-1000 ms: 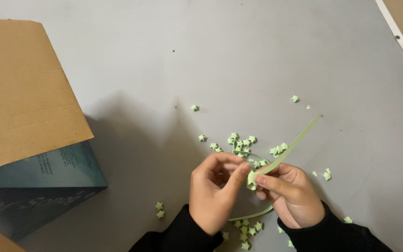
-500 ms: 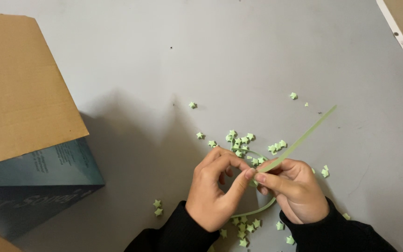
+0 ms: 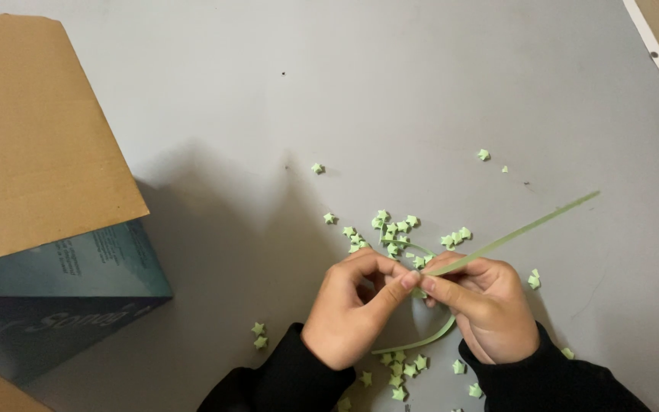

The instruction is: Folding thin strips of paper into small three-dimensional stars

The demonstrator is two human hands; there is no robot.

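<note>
Head view: left hand [image 3: 352,313] and right hand [image 3: 486,309] meet fingertip to fingertip, each grip pinched on a green paper strip [image 3: 520,229]. The strip's long axis runs from the grips up to the far right. Small paper stars [image 3: 390,229] lie scattered just beyond on the grey surface [image 3: 421,91]; a cardboard box [image 3: 40,152] stands far left.

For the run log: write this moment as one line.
left hand: pinching paper strip | right hand: pinching same strip | around: small green paper stars on grey table | cardboard box at left

Left hand [image 3: 352,309] and right hand [image 3: 486,305] sit at 6 o'clock, fingertips pinched together, both wrists in black sleeves [image 3: 284,381].
</note>
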